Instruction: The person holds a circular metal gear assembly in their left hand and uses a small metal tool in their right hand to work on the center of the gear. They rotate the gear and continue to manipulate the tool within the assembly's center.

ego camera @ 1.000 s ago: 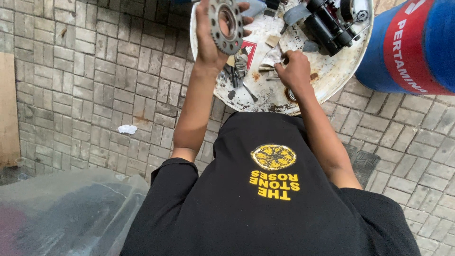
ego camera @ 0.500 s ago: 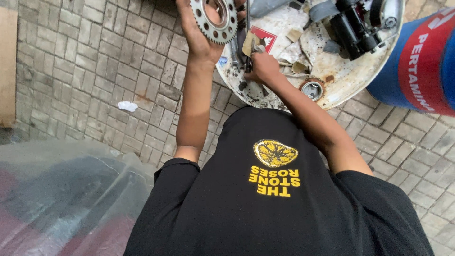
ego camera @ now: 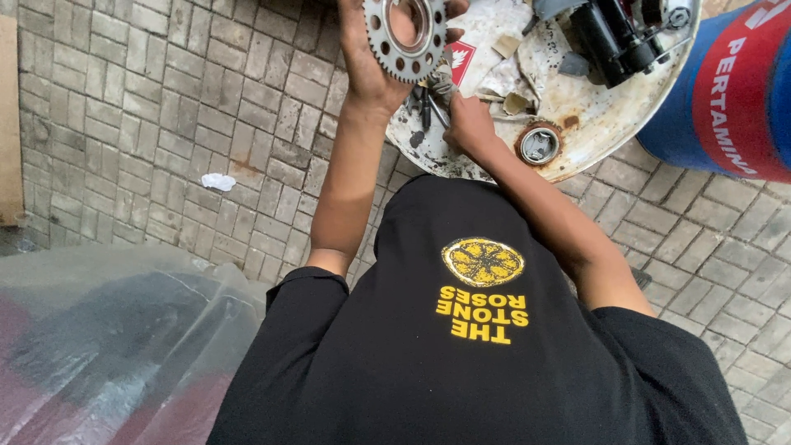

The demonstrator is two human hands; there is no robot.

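Now, left fingers: your left hand wraps the toothed sprocket from behind, the fingertips curled over its far rim, so it is held up in the air above the pan edge.
Right fingers: your right hand is bunched down among small dark tools; I cannot tell if the fingers pinch one of them.
Sprocket risk: the teeth are sharp and maybe oily; if the grip loosens, it may slip and fall on the paving bricks.
Pan: the round white rusty pan is crowded with a black motor part and a bearing ring; reaching without looking may knock small parts over the rim.
Drum: the blue and red drum stands just beside the pan.
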